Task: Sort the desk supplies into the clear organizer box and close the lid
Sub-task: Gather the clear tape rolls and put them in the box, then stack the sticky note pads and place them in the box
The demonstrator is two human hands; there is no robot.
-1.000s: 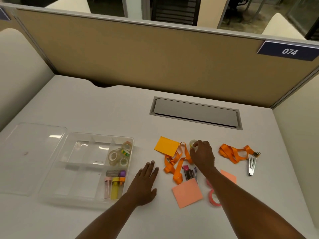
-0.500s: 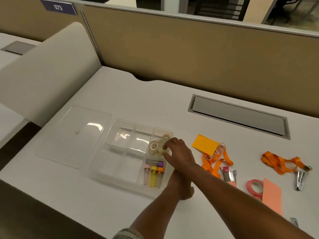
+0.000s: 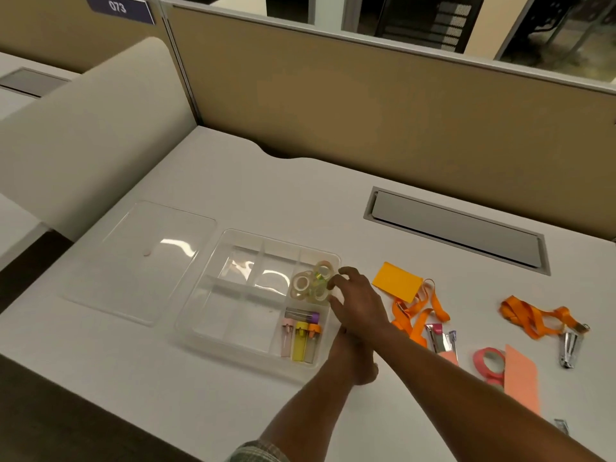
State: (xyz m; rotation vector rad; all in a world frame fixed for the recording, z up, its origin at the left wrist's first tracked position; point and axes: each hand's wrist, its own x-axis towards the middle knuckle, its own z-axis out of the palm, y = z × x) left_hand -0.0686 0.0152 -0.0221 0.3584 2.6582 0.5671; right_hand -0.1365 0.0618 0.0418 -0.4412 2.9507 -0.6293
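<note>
Clear tape rolls [image 3: 311, 285] touch my right hand [image 3: 358, 303], fingers loosely curled; gripping or not, I can't tell. I'd release low in the organizer box [image 3: 240, 354]'s back-right compartment, avoiding the dividers

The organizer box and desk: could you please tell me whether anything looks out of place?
Nothing is spilled or damaged. The tape rolls lie heaped unevenly in the far right compartment of the box, and the orange lanyards lie tangled.

White desk [image 3: 300, 201]; holds organizer box [image 3: 233, 323], lid [image 3: 150, 261], lanyards [image 3: 530, 315], notes [image 3: 396, 281], tape [image 3: 488, 363]
</note>
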